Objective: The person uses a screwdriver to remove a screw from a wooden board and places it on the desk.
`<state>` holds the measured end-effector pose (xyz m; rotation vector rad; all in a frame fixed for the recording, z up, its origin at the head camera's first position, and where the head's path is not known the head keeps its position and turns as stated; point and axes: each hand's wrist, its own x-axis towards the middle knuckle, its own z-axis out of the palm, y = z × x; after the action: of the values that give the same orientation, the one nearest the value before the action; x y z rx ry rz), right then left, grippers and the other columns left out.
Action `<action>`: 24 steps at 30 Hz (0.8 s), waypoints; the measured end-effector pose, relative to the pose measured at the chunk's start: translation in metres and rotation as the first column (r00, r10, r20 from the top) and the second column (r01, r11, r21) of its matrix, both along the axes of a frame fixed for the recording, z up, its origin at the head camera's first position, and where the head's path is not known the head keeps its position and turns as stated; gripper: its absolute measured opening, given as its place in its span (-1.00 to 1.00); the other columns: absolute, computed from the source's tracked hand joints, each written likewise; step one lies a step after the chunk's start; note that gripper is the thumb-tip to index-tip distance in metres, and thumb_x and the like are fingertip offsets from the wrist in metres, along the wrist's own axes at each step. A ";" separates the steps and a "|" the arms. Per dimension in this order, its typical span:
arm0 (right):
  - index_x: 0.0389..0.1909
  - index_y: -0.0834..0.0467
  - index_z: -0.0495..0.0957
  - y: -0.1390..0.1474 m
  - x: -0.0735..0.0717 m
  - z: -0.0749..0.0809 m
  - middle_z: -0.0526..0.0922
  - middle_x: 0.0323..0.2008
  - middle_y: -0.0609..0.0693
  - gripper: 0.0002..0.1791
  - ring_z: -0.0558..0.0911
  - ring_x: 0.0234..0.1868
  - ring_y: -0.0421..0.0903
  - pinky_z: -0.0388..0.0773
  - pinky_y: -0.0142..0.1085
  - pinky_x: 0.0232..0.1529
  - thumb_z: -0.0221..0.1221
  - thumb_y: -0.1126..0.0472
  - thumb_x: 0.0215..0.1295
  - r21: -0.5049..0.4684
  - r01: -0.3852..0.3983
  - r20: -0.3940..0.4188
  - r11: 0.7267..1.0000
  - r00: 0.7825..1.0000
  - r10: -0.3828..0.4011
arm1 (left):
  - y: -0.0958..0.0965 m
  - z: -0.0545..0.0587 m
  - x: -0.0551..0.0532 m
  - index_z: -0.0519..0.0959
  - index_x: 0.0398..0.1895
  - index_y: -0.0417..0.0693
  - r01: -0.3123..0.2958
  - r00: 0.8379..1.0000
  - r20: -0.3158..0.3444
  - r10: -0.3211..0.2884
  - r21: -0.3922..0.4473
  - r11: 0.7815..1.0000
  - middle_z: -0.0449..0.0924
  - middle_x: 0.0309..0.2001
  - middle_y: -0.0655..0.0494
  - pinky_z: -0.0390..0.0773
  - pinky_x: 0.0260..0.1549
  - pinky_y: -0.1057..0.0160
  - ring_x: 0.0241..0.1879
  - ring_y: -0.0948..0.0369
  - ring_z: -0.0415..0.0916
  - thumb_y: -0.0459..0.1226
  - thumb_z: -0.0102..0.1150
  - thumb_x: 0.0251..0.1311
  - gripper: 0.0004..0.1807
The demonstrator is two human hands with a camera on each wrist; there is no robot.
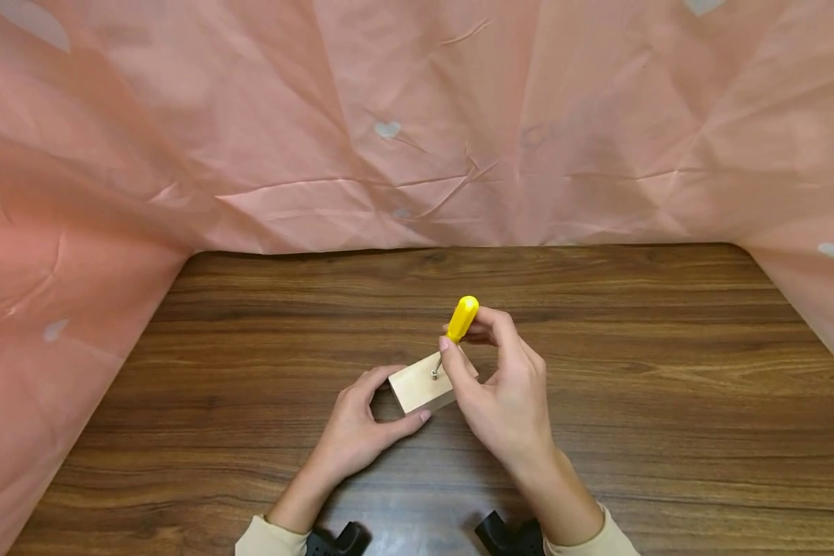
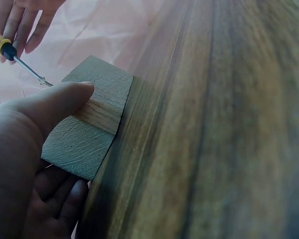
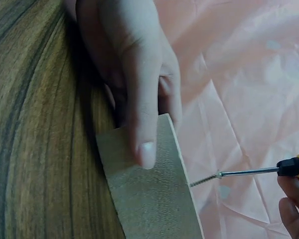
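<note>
A pale wooden block [image 1: 411, 388] lies on the table, set at a slant. My left hand [image 1: 358, 426] grips its left end, thumb along the near side and fingers round the far side. From the block's top face stands a thin metal screw [image 3: 203, 181], leaning a little, most of its thread showing. The tip of a screwdriver [image 1: 464, 315] meets the screw's head. My right hand [image 1: 510, 395] holds the screwdriver's yellow handle between thumb and fingers, above the block. In the left wrist view the left thumb [image 2: 65, 97] presses the block's side.
The brown wood-grain table [image 1: 667, 371] stretches out on both sides of the hands. Pink cloth [image 1: 285, 116] with pale spots hangs along its back and sides. Black devices [image 1: 507, 534] sit at both wrists, beside the beige sleeves [image 1: 271, 538].
</note>
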<state>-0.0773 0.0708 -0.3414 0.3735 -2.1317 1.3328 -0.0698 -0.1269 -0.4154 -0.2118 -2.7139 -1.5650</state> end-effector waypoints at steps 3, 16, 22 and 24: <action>0.05 0.20 0.64 -0.001 0.000 -0.001 0.82 -0.17 -0.01 -0.61 0.80 -0.14 -0.08 0.62 -0.45 -0.05 0.51 0.29 0.25 0.012 0.014 -0.021 1.000 1.000 -0.014 | 0.000 0.000 0.000 0.68 0.19 0.38 0.002 1.000 0.004 -0.002 0.003 1.000 0.74 0.05 0.38 0.54 0.20 0.11 0.04 0.30 0.62 -0.07 0.71 0.01 -0.39; 0.04 0.21 0.70 0.000 -0.003 -0.001 0.80 -0.14 -0.01 -0.68 0.79 -0.18 -0.10 0.66 -0.40 -0.08 0.48 0.35 0.29 0.024 -0.029 -0.079 0.999 0.996 0.031 | -0.001 0.000 -0.001 0.68 0.20 0.37 0.008 1.000 -0.001 -0.008 -0.010 1.000 0.73 0.05 0.38 0.53 0.21 0.10 0.05 0.30 0.62 -0.06 0.70 0.02 -0.38; 0.10 0.18 0.70 0.000 -0.002 -0.001 0.81 -0.15 -0.02 -0.65 0.78 -0.17 -0.11 0.62 -0.44 -0.03 0.44 0.34 0.30 0.033 -0.029 -0.067 0.999 0.997 0.031 | -0.001 0.000 -0.001 0.68 0.19 0.38 0.003 1.000 0.001 -0.003 -0.012 1.000 0.73 0.04 0.36 0.53 0.16 0.11 0.02 0.30 0.61 -0.06 0.70 0.02 -0.39; 0.09 0.17 0.70 0.000 -0.002 -0.001 0.81 -0.13 -0.02 -0.65 0.77 -0.17 -0.11 0.62 -0.44 -0.03 0.45 0.32 0.30 0.033 -0.026 -0.068 0.999 0.997 0.028 | -0.001 0.000 0.000 0.68 0.19 0.37 0.004 1.000 -0.001 -0.004 -0.011 1.000 0.73 0.05 0.36 0.53 0.17 0.12 0.03 0.29 0.62 -0.06 0.70 0.02 -0.39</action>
<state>-0.0791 0.0703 -0.3421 0.4563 -2.1002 1.2839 -0.0702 -0.1277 -0.4151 -0.2188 -2.7239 -1.5508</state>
